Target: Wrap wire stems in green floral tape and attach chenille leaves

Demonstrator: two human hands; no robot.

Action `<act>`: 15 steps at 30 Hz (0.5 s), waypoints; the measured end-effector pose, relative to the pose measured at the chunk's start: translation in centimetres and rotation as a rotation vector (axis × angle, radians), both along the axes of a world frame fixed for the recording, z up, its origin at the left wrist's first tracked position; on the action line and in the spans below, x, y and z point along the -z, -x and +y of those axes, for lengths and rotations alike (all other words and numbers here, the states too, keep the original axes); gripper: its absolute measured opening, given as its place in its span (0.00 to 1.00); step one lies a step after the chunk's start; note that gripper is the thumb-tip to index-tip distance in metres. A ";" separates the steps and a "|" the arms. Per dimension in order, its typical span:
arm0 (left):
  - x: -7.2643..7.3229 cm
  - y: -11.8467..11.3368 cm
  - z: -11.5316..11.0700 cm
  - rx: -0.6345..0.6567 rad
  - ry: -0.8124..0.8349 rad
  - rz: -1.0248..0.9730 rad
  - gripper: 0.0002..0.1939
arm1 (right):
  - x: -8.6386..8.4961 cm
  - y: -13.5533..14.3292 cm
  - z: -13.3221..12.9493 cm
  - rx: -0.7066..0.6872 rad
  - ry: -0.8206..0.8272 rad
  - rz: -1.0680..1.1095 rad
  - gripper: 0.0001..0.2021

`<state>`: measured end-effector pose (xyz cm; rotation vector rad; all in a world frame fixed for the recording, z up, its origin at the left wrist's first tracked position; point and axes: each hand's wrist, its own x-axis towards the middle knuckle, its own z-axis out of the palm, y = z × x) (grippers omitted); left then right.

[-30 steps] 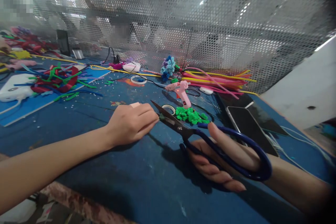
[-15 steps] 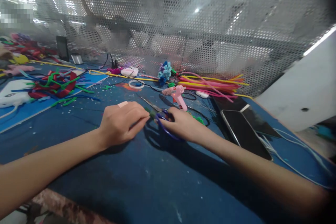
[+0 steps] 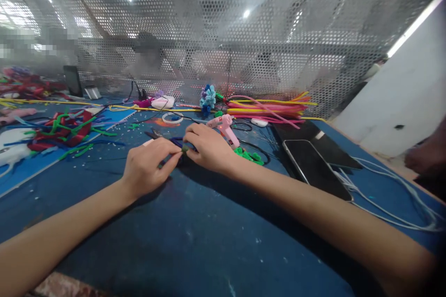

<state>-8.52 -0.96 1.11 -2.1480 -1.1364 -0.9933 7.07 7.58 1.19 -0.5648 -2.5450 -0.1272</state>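
Observation:
My left hand [image 3: 149,163] is closed in a pinch, its fingertips meeting a small dark green piece [image 3: 184,148]. From the other side, the fingertips of my right hand [image 3: 211,149] close on the same piece; its kind is too small to make out. Just behind my hands lie scissors with dark blue handles [image 3: 177,141], partly hidden by my fingers. A pink glue gun [image 3: 227,130] stands beyond my right hand, and green fuzzy pieces [image 3: 249,156] lie to the right of that hand.
Red, yellow and pink pipe cleaners [image 3: 268,109] lie at the back, beside a blue flower bunch [image 3: 208,98]. A phone [image 3: 315,167] and white cables [image 3: 390,213] are at right. Red and green pipe cleaners [image 3: 64,130] lie left. A perforated metal panel [image 3: 195,18] closes the back.
My right hand has let go of the scissors, which now lie on the table behind my hands. It has moved left to the green piece at my left fingertips. The view has shifted slightly.

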 end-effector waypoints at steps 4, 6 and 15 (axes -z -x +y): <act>0.6 -1.0 0.1 0.040 0.126 0.018 0.04 | 1.6 -5.3 -1.1 0.039 0.148 0.078 0.07; 1.1 -2.2 0.5 0.081 0.192 0.073 0.06 | 2.2 -7.8 -2.0 0.082 0.254 0.131 0.07; 2.2 -9.6 4.9 0.175 0.203 0.182 0.10 | 3.2 -12.4 -3.4 0.157 0.459 0.307 0.08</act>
